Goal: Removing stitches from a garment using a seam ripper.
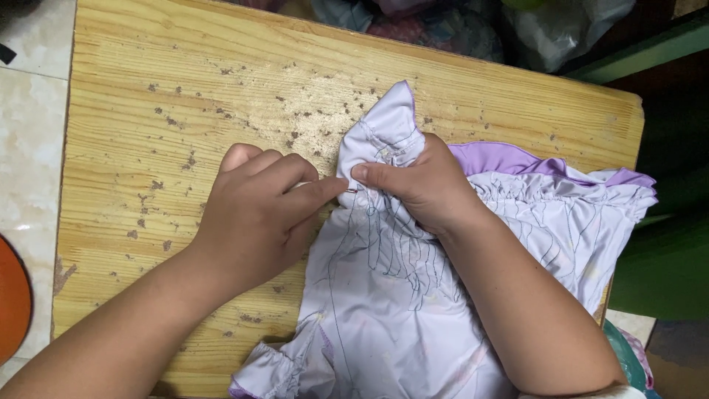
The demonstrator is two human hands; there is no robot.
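The pale lilac garment [413,295] is lying on the wooden table [148,133], spreading toward five o'clock. The right hand [425,185] is pinching its gathered edge in a closed grip. At nine o'clock, the left hand [255,214] is touching the same fold, fingertips closing on it.

A worn, pale wooden tabletop [185,103] with dark pitted marks stands on a light tiled floor [29,111]. A rounded orange object [11,295] shows at the left edge. Crumpled plastic bags [473,26] lie beyond the table's far edge.
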